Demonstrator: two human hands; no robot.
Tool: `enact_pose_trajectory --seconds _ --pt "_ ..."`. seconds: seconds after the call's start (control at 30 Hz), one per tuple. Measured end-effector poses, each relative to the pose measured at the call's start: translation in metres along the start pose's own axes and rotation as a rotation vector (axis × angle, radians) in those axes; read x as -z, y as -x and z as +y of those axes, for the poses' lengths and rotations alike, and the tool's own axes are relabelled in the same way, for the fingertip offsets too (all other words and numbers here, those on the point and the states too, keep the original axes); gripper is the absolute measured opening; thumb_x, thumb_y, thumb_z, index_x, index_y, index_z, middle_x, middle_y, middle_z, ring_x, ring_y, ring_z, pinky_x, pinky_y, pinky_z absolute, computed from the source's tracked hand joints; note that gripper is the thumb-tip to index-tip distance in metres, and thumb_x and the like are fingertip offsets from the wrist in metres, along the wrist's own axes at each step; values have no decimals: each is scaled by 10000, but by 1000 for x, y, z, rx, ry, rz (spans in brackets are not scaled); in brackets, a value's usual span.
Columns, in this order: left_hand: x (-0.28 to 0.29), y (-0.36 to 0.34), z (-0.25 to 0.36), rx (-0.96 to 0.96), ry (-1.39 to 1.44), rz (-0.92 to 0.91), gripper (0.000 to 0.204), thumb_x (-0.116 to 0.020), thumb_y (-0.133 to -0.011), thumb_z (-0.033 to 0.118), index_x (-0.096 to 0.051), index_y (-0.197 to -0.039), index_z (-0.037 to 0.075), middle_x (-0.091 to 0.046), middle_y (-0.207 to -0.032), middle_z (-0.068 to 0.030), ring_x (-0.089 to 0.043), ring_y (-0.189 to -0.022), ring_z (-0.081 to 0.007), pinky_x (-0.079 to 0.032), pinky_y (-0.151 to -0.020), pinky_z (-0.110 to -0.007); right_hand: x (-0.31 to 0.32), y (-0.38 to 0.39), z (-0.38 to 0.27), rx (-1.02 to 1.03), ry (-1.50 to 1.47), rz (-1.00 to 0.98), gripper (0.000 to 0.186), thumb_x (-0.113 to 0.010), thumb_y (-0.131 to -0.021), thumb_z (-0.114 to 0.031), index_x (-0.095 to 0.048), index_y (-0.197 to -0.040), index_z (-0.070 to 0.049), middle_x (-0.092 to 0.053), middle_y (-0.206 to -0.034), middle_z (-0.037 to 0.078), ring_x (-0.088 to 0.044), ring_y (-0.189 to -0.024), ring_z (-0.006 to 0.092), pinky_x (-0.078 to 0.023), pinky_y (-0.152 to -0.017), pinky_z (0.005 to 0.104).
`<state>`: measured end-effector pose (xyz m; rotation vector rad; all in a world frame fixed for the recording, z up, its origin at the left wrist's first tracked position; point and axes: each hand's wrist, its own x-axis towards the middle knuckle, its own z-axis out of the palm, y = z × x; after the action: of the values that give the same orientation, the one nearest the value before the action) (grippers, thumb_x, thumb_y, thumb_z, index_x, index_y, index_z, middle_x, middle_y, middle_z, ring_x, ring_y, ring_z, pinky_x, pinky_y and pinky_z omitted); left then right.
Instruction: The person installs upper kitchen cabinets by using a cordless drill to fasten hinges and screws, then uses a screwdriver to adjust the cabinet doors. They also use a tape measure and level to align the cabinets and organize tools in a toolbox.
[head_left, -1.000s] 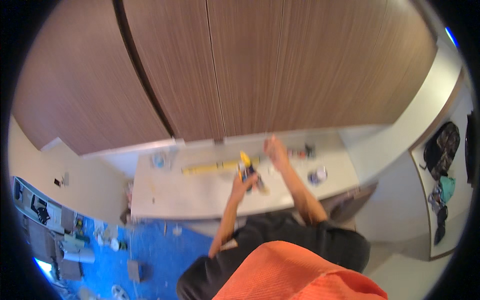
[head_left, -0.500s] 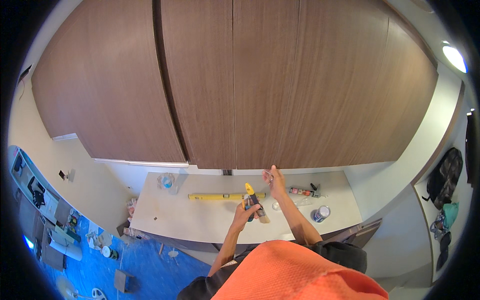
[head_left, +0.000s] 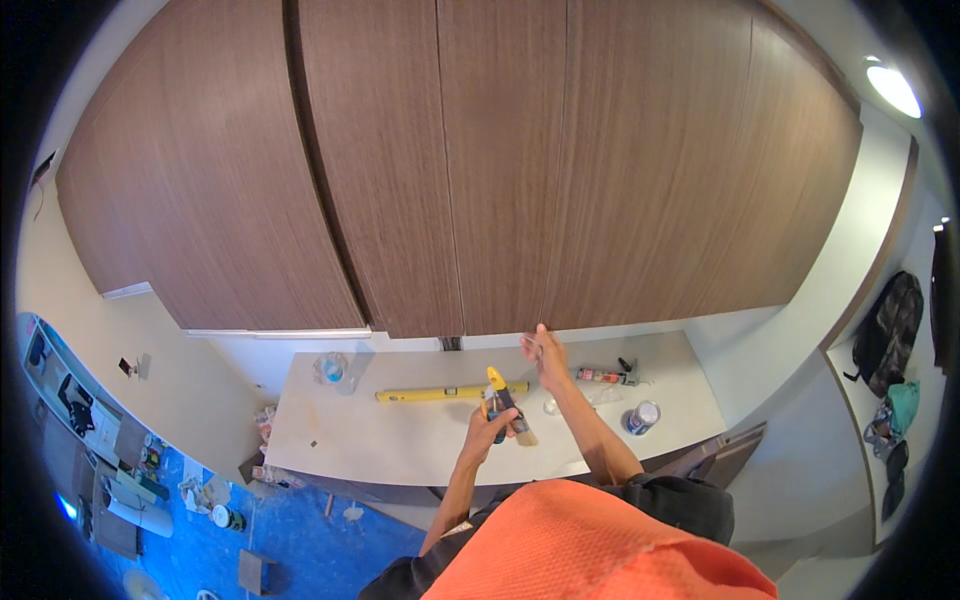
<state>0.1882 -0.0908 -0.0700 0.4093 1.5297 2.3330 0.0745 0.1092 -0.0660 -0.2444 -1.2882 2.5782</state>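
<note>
- Clutter sits far left: a clear roll of tape (head_left: 332, 368) on the pale countertop (head_left: 400, 445), and a long yellow spirit level (head_left: 440, 394) lying flat along the back, well apart from the hands.
- Left hand (head_left: 490, 425) is closed around a yellow-and-dark hand tool with a brush-like tip (head_left: 503, 402), held upright just above the countertop, near the level's right end.
- Right hand (head_left: 545, 352) reaches up to the bottom edge of the brown wall cabinet door (head_left: 500, 170), fingers curled at that edge; whether it grips or only touches I cannot tell.
- Further right lie a caulking gun (head_left: 606, 376) and a small open tin (head_left: 642, 416).
- Judged from this, the work is at the door's lower edge: keeping the raised hand steady on the edge and bringing the tool up close beside it, clear of the tin, would serve best.
- Against the picture a second ago, the view has tilted upward: the cabinets fill far more of it, the countertop sits lower, and the right hand has risen from over the countertop to the door's edge. The left hand's hold on the tool is unchanged.
</note>
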Motion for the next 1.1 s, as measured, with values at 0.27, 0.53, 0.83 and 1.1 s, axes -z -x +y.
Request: enact_pose_trajectory --seconds 0.27,0.53,0.83,1.1 --pt "-1 9 -5 37 -26 39 352 -729 -890 157 -605 -1160 -31 -708 -917 -96 -591 -615 -102 -486 -574 -244 2 1 -3 69 -29 93 402 -639 -962 -433 -500 -1094 -80 -631 -1138 127 -647 -1036 235 -509 -866 358" --pt "4 12 -11 93 -30 79 324 -736 -885 163 -625 -1129 -20 -709 -913 -88 -590 -607 -102 -485 -569 -249 24 26 2 60 -121 -11 396 -553 -993 -492 -491 -1100 -116 -614 -1146 107 -580 -1162 253 -418 -1011 400" --pt "9 -18 -26 155 -141 97 227 -774 -869 242 -669 -942 54 -660 -735 -26 -608 -598 -112 -468 -561 -270 70 140 -38 161 -38 -21 556 -448 -1026 -468 -388 -1430 -91 -471 -1397 75 -482 -1253 256 -416 -1056 529" --pt "-1 -66 -22 207 -202 -171 232 -744 -900 247 -666 -1017 63 -658 -808 -15 -590 -660 -105 -466 -593 -266 203 197 -83 275 -331 57 356 -543 -945 -494 -584 -924 -141 -534 -703 -17 -522 -665 171 -473 -763 440"
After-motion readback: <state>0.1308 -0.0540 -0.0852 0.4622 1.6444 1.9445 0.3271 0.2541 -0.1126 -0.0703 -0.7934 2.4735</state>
